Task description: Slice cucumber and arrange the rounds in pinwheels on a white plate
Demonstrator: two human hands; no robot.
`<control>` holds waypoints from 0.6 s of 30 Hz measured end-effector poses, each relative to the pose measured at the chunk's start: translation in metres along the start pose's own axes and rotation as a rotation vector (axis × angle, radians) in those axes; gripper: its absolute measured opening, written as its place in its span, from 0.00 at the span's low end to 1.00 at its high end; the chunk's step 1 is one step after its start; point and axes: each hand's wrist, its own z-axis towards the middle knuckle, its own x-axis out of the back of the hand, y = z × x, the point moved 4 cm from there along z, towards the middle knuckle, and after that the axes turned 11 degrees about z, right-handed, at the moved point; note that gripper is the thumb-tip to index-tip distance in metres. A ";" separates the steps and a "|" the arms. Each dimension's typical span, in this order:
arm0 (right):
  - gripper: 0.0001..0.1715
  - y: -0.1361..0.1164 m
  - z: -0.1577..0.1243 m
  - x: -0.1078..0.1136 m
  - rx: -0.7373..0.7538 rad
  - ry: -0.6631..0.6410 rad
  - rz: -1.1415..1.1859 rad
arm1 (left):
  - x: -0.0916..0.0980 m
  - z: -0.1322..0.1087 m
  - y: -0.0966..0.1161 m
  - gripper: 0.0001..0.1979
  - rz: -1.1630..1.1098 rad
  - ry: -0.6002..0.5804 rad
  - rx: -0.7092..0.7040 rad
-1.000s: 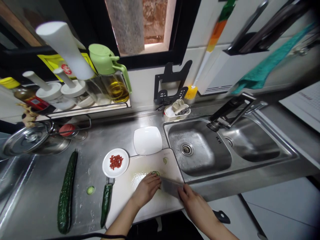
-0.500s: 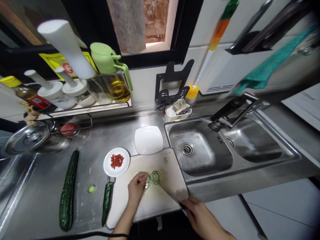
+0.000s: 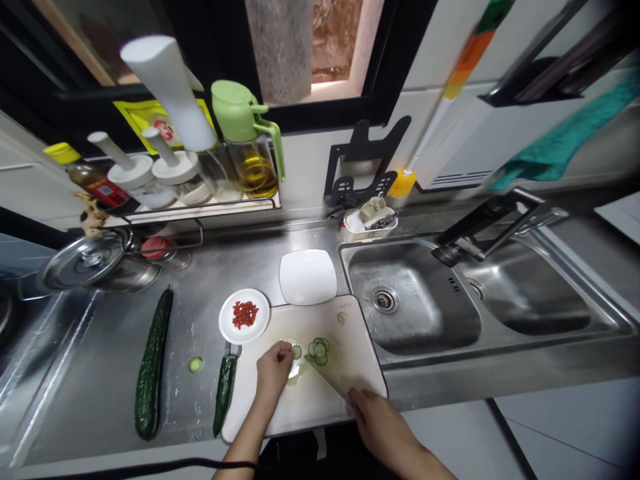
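On the white cutting board (image 3: 350, 373) my left hand (image 3: 273, 371) has its fingers bunched at a thin cucumber slice (image 3: 297, 351). My right hand (image 3: 376, 421) grips the handle of a knife (image 3: 327, 379), whose blade slants up toward a small pile of cucumber slices (image 3: 319, 349). One more slice (image 3: 342, 318) lies near the board's far edge. A half cucumber (image 3: 225, 393) rests just left of the board, a whole cucumber (image 3: 153, 363) farther left, and a loose slice (image 3: 195, 364) between them.
A round plate of red pieces (image 3: 244, 316) and an empty square white dish (image 3: 307, 277) stand behind the board. A double steel sink (image 3: 425, 320) with a tap (image 3: 480, 230) fills the right. A pot lid (image 3: 83, 260) and a shelf of bottles (image 3: 200, 167) sit at back left.
My left hand slid left off the cucumber, uncovering the sliced rounds. My right hand drew the knife back toward the board's near corner. The view shifted slightly.
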 end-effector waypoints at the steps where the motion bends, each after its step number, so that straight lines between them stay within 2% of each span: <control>1: 0.16 -0.001 0.000 0.000 -0.012 -0.008 -0.013 | 0.001 0.000 0.001 0.09 0.022 -0.007 -0.009; 5: 0.18 -0.012 0.000 -0.002 -0.020 -0.023 -0.018 | 0.003 0.002 0.001 0.08 0.117 -0.015 -0.034; 10: 0.26 -0.027 0.003 -0.004 -0.048 -0.019 -0.075 | 0.004 0.003 0.001 0.08 0.157 -0.033 0.001; 18: 0.28 -0.040 0.008 -0.012 -0.030 -0.011 -0.127 | 0.006 0.005 0.002 0.08 0.198 -0.061 0.041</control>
